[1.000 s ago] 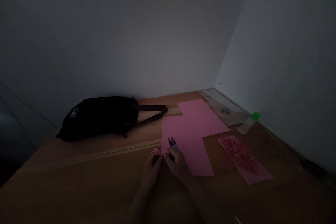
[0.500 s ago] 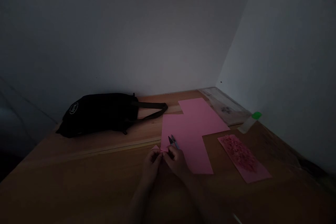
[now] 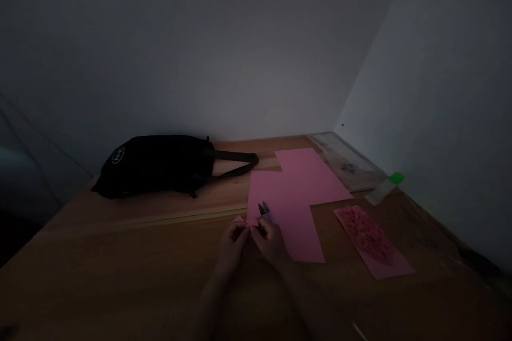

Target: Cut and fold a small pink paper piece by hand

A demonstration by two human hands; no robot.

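Note:
My left hand point(image 3: 233, 242) and my right hand point(image 3: 270, 241) meet fingertip to fingertip near the middle of the table. Both are closed in a pinch on a small piece of pink paper point(image 3: 239, 219), one corner of which sticks up behind the left fingers. The rest of that piece is hidden by my fingers. Just beyond the right hand, dark pointed tips point(image 3: 263, 208), perhaps of scissors or pens, lie on large pink paper sheets point(image 3: 294, 186). The right hand partly covers them.
A black bag point(image 3: 156, 165) with its strap lies at the back left of the wooden table point(image 3: 132, 261). To the right is a pink card point(image 3: 394, 265) heaped with crumpled pink bits point(image 3: 366, 232). A clear plastic packet point(image 3: 346, 162) and a green-ended object point(image 3: 396, 177) sit by the wall.
Both hands stay pinched together on the small pink paper with only slight finger movement. The whole view has shifted a little, so the table's things appear slightly further right.

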